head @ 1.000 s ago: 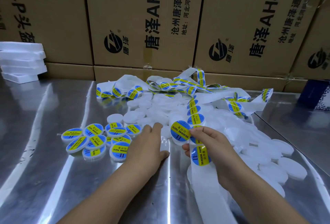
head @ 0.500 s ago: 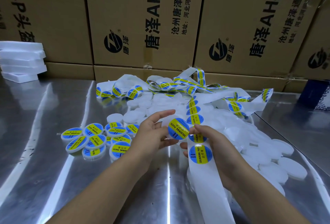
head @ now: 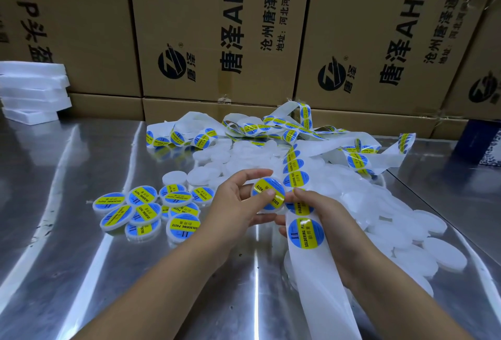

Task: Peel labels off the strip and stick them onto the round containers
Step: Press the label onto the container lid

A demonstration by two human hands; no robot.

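My left hand (head: 238, 204) grips a round white container (head: 268, 196) above the table, thumb pressing on the blue-and-yellow label that covers its top. My right hand (head: 322, 217) holds the white label strip (head: 311, 266), which runs from the back of the table over this hand towards me. A blue-and-yellow label (head: 306, 232) sits on the strip just below my right fingers. Several labelled containers (head: 146, 212) lie in a cluster to the left. A heap of plain white containers (head: 379, 204) spreads to the right and behind my hands.
The work goes on over a shiny metal table (head: 67, 245). Loose coils of label strip (head: 271, 125) lie at the back. Cardboard boxes (head: 217, 28) form a wall behind. White foam slabs (head: 32, 90) are stacked at the far left. A dark blue box (head: 479, 142) stands at the far right.
My left hand came up from the table and took the container. The peeled label went from my right fingers onto the container's top, and my left thumb now presses it.
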